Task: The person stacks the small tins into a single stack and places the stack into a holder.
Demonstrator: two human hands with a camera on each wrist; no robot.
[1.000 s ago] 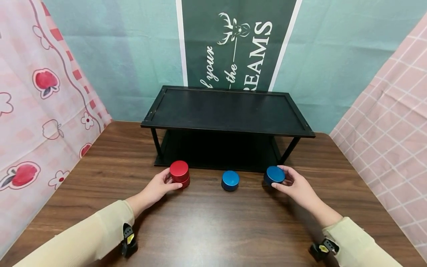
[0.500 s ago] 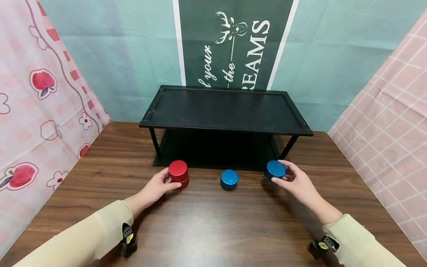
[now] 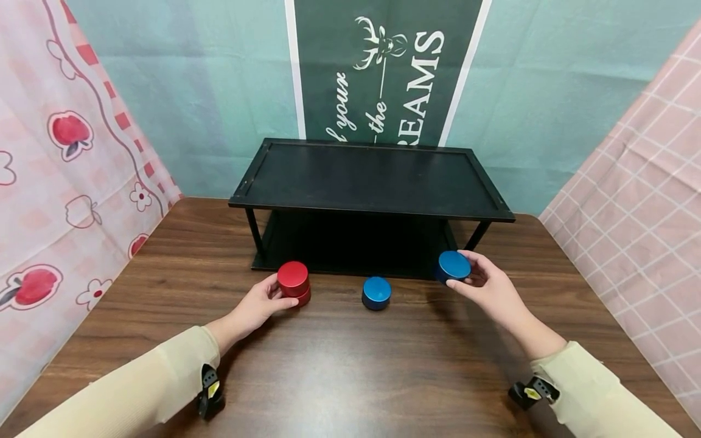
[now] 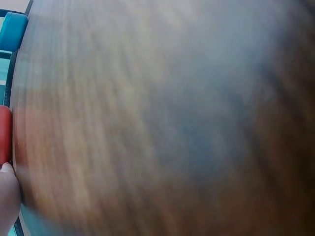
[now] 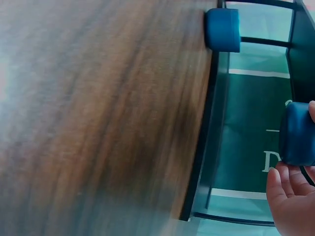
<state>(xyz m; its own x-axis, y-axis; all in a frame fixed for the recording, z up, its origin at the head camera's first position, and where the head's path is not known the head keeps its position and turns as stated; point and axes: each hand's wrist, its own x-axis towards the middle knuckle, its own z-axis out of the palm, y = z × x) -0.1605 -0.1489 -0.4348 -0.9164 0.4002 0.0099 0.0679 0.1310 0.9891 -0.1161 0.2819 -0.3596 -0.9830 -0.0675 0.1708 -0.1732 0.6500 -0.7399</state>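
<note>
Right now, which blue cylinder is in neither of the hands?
The middle blue cylinder, standing alone on the table; the right hand holds the other one.

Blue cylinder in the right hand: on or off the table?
Off: the right wrist view shows a gap between the held cylinder and table.

Wooden table (image 3: 328, 365) under rack (image 3: 367, 177), cylinders (image 3: 376, 292)

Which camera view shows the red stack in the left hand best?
The head view: both tiers and the round top of the red stack show, gripped by the left hand. The left wrist view has only a cut-off strip; the right wrist view, none.
</note>
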